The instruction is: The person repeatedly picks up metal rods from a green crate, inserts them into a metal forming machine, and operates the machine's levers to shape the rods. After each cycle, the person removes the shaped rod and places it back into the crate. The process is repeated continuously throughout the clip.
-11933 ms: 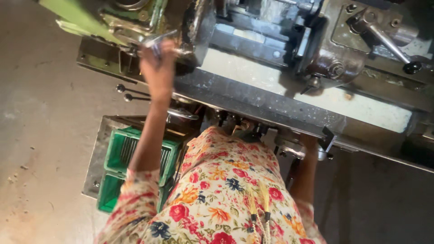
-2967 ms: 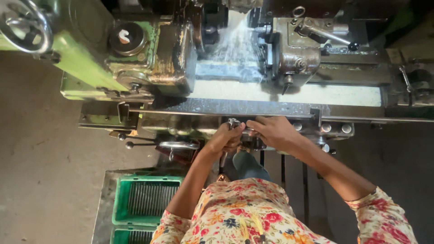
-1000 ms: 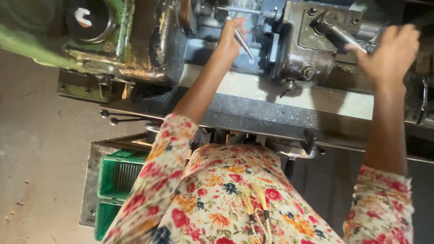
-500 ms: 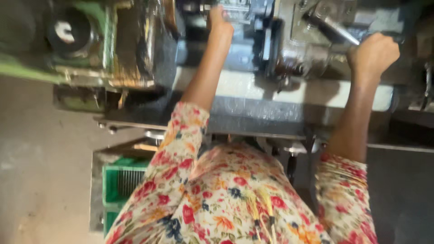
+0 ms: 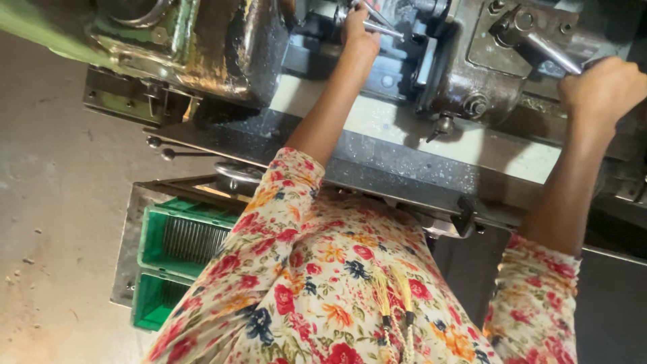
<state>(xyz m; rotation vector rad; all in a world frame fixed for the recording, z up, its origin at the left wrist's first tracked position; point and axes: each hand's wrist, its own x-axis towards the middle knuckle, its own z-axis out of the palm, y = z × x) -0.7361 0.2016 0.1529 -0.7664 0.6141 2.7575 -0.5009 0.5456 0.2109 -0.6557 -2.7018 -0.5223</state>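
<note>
The fingers of the left hand point(image 5: 358, 30) are curled narrow around a thin bright metal rod point(image 5: 381, 27) that sticks out to the right of the knuckles, up at the far edge of the lathe point(image 5: 431, 81) between its green headstock point(image 5: 195, 40) and the grey carriage block point(image 5: 512, 67). A second slim rod crosses just above it, touching or nearly so; which of the two the fingers grip more firmly cannot be told. The right hand point(image 5: 602, 91) is closed in a fist over the end of a steel lever handle point(image 5: 542, 48), which slants up and left to a pivot on top of the carriage block near the machine's right edge. Both forearms stretch from flowered sleeves across the pale, speckled bed of the lathe, the left arm well apart from the right. Below the bed's near edge a dark rail runs from left to right, with small knobbed levers poking out at its left end. On the concrete floor point(image 5: 47, 202) at the lower left stand two green plastic crates point(image 5: 176, 259), the upper one packed with upright grey metal pieces.
</note>
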